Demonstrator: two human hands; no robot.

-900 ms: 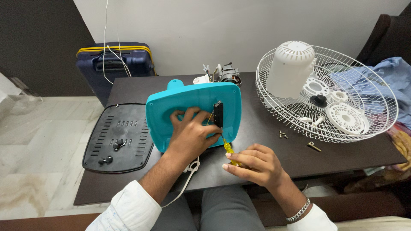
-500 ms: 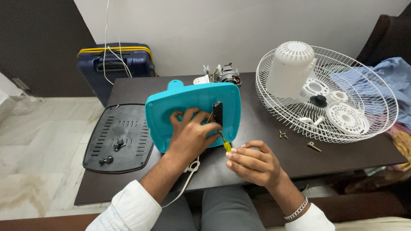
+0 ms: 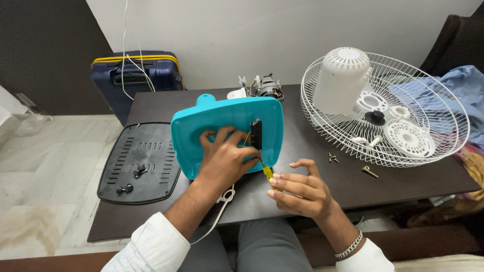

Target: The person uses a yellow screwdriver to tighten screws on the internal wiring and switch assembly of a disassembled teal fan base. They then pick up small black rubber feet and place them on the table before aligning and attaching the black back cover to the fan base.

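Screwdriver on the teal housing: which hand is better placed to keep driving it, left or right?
Right, probably. The right hand already pinches the yellow screwdriver, whose tip points at the black part on the teal housing. The left hand lies flat on the housing, bracing it.

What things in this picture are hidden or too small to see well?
- Head view: the tip of the yellow screwdriver is hidden behind the left hand.
- The black part on the turquoise cover: details too small.
- The right hand covers the screwdriver's handle end.
- The blue cloth is cut off by the right edge.
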